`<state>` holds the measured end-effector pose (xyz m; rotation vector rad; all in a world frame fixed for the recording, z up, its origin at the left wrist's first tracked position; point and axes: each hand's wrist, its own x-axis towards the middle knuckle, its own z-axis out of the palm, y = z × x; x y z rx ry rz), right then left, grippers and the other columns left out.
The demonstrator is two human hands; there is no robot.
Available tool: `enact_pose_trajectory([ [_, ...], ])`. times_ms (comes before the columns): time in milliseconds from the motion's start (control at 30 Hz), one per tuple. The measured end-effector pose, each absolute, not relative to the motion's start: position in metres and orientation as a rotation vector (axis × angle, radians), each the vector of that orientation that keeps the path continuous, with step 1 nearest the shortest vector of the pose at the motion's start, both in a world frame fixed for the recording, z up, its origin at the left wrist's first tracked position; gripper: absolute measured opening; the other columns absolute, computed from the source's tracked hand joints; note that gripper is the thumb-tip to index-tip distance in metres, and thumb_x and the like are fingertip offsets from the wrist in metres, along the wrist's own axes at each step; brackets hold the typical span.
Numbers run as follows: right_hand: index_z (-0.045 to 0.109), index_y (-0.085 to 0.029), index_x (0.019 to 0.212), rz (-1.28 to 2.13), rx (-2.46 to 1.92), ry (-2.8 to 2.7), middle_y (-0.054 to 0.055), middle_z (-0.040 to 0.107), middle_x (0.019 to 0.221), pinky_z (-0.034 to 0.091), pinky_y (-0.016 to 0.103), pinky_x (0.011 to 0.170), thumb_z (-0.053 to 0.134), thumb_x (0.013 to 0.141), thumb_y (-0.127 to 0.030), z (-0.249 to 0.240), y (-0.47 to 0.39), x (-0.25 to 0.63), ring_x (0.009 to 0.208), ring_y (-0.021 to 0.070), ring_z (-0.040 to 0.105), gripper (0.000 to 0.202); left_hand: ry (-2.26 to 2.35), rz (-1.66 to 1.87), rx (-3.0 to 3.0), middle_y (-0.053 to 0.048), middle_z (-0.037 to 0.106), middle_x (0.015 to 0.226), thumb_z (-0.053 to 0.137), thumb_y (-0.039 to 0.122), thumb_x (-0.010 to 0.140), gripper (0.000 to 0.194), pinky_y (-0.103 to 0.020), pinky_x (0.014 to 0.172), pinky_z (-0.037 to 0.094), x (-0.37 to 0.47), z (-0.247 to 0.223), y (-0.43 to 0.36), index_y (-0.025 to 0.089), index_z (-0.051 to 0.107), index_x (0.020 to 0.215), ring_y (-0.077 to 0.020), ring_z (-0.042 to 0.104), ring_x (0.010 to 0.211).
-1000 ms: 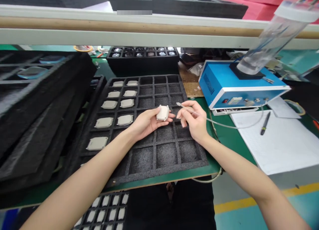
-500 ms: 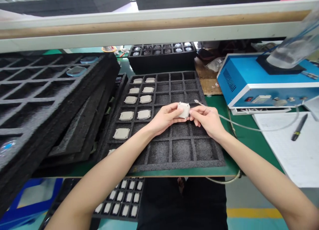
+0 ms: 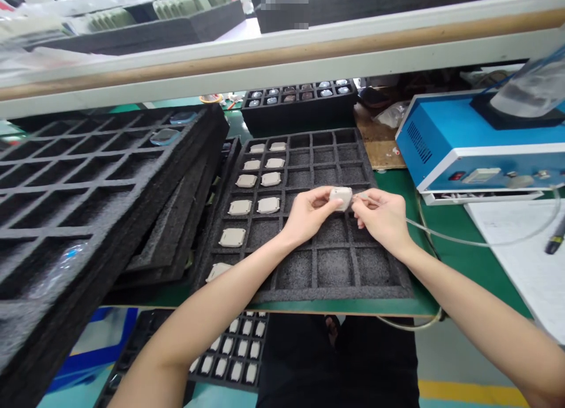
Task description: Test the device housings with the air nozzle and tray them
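The left hand (image 3: 310, 215) is clamped on a pale case (image 3: 341, 199), thumb in front and fingers behind, above the foam tray (image 3: 342, 293). The right hand (image 3: 383, 218) is closed around a clear tube (image 3: 459, 239), its fingertips at the case's right edge; whether they touch it cannot be told. The two hands are close together, with the case between them.

Below, the foam tray holds more pale cases (image 3: 241, 207) in its two left columns, six in the first and four in the second. The left forearm (image 3: 238, 278) crosses the tray's near left part and partly hides the lowest case.

The tube runs right, over the green table (image 3: 468, 272) and some paper (image 3: 507, 222), and up to the front of a blue machine (image 3: 494, 134). A clear cylinder (image 3: 527, 93) stands tilted in the view on top of it. A pen (image 3: 555, 238) lies on the paper, cut off by the view's edge.

To the left, a tilted stack of dark trays (image 3: 176, 202) crowds the foam tray's side. Behind is a black tray (image 3: 300, 116) of round, shiny parts (image 3: 325, 93), with a plastic bag (image 3: 392, 115) to its right. A shelf edge (image 3: 265, 72) crosses above everything. Under the table, a lower tray (image 3: 237, 361) holds rows of pale pieces.
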<state>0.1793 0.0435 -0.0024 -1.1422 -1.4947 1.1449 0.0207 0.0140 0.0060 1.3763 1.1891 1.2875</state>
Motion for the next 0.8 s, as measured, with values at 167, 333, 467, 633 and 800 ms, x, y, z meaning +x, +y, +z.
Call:
enact_pose_trajectory([
  [167,0.060,-0.012,0.062,1.265,-1.111,-1.248,-0.001,0.056,0.046,0.041,0.018,0.031,0.062,0.065,-0.023,-0.004,0.052,0.178,0.032,0.0074,0.047,0.012,1.438,1.071,1.549,-0.004,0.071,0.077,0.065,0.034,0.073,0.031,-0.029,0.071,0.047,0.001,0.017,0.016,0.015,0.064,0.098,-0.0184,0.065,0.073],
  [333,0.060,-0.012,0.063,1.294,-1.086,-1.262,-0.001,0.057,0.046,0.040,0.016,0.030,0.063,0.066,-0.024,-0.004,0.052,0.176,0.032,0.0070,0.048,0.012,1.471,0.771,2.003,-0.004,0.071,0.086,0.064,0.034,0.073,0.016,-0.030,0.079,0.044,-0.022,0.036,0.013,0.021,0.071,0.078,-0.0217,0.063,0.084],
  [467,0.060,-0.012,0.062,1.302,-1.105,-1.310,-0.001,0.057,0.046,0.039,0.016,0.030,0.061,0.065,-0.023,-0.003,0.050,0.176,0.033,0.0068,0.048,0.011,2.174,0.685,1.846,-0.007,0.071,0.082,0.063,0.035,0.069,0.017,-0.036,0.075,0.042,-0.054,0.048,0.009,0.022,0.071,0.074,-0.0281,0.062,0.081],
  [633,0.060,-0.012,0.062,1.311,-1.137,-1.320,-0.002,0.056,0.045,0.039,0.016,0.030,0.059,0.063,-0.021,-0.002,0.049,0.175,0.032,0.0066,0.046,0.009,2.237,0.082,1.846,-0.008,0.070,0.095,0.061,0.033,0.066,0.034,-0.032,0.074,0.043,-0.080,0.046,0.007,0.021,0.069,0.096,-0.0281,0.063,0.089],
  [800,0.060,-0.012,0.063,1.316,-1.132,-1.344,-0.002,0.056,0.045,0.039,0.017,0.032,0.057,0.063,-0.021,0.000,0.049,0.175,0.033,0.0065,0.047,0.009,2.271,-0.071,1.768,-0.007,0.069,0.076,0.063,0.039,0.065,0.024,-0.030,0.065,0.044,-0.083,0.051,0.008,0.019,0.070,0.075,-0.0262,0.064,0.078],
])
